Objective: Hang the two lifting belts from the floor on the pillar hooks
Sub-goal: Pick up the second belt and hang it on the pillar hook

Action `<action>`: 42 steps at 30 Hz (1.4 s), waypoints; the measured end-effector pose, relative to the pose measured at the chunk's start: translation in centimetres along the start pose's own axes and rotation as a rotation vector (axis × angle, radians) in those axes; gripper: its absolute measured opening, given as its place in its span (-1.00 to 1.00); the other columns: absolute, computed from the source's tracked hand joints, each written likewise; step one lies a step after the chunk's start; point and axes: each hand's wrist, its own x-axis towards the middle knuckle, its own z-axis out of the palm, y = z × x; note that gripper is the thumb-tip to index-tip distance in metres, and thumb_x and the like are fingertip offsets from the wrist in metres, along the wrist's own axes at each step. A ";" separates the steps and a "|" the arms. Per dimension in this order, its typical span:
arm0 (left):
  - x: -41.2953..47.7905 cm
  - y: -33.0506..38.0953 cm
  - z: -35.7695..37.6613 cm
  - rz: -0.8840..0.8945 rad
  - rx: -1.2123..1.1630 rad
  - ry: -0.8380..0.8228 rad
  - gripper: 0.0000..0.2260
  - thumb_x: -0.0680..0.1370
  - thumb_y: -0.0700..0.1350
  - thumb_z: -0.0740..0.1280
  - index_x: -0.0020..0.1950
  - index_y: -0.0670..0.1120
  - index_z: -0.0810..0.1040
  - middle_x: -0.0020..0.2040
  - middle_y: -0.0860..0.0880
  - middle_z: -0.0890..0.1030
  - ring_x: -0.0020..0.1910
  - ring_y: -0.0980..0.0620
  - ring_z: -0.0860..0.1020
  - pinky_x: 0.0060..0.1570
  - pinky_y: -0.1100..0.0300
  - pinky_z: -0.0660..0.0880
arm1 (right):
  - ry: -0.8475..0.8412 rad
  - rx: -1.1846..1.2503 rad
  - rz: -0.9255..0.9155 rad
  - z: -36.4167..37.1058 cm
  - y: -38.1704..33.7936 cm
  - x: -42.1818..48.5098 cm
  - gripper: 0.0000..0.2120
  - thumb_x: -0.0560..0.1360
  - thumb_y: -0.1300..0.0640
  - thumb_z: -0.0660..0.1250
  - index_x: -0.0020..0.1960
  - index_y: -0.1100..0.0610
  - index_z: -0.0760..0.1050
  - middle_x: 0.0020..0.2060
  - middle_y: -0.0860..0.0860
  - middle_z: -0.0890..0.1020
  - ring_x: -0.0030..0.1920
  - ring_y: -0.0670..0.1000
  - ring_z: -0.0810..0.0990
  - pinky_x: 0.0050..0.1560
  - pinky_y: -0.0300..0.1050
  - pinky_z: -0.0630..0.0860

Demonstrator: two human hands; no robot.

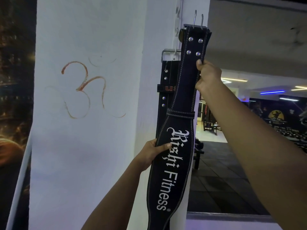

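Note:
A black lifting belt [177,123] with white lettering is held upright against the edge of the white pillar [93,146]. My right hand [207,75] grips its narrow upper part just below the rivets. My left hand [154,151] grips its wide part lower down. The buckle prongs [198,19] stick up at the belt's top, near the pillar corner. Behind it a second black belt [163,100] hangs by its metal buckle [169,54] from a pillar hook [175,52]. More hooks [178,12] run up the corner.
A red symbol [83,88] is drawn on the pillar face. To the right lies a gym room with dark floor tiles [221,183], a bench [199,153], dumbbell racks [289,131] and ceiling lights. A dark poster [13,97] covers the left wall.

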 end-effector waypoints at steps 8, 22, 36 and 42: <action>0.5 1.3 0.8 0.003 -0.066 -0.069 -0.82 0.47 -0.18 0.39 0.06 -0.16 0.59 -0.02 -0.16 0.67 -0.05 -0.11 0.65 -0.05 0.08 0.62 | -0.006 0.014 0.032 -0.6 0.2 -0.9 -0.76 0.50 0.35 0.29 -0.25 0.09 0.58 -0.24 0.00 0.61 -0.08 0.03 0.57 0.19 0.13 0.55; 2.1 5.3 2.9 0.139 0.010 0.008 -0.72 0.55 -0.14 0.28 0.24 -0.18 0.50 -0.01 -0.10 0.64 -0.07 -0.01 0.62 0.03 0.13 0.59 | 0.002 -0.008 0.004 -1.3 0.0 -1.8 -0.82 0.49 0.35 0.30 -0.08 0.13 0.63 -0.19 0.00 0.63 -0.01 0.05 0.60 0.18 0.10 0.56; 9.2 17.4 7.1 0.440 -0.067 0.019 -0.71 0.62 -0.19 0.13 0.31 -0.26 0.37 -0.03 -0.11 0.60 -0.12 0.02 0.62 -0.12 0.17 0.62 | -0.046 -0.077 -0.077 -3.8 2.5 -2.9 -0.75 0.52 0.33 0.27 0.18 0.29 0.54 -0.20 0.05 0.64 -0.24 -0.02 0.62 -0.01 -0.03 0.62; 9.9 16.9 7.3 0.500 -0.163 0.167 -0.84 0.61 -0.23 0.16 0.13 -0.18 0.48 -0.16 -0.04 0.60 -0.27 0.12 0.60 -0.32 0.26 0.57 | -0.209 -0.461 0.003 -8.8 6.4 -5.7 -0.60 0.51 0.20 0.32 0.32 0.21 0.40 0.13 0.02 0.54 0.14 0.00 0.50 0.16 -0.08 0.48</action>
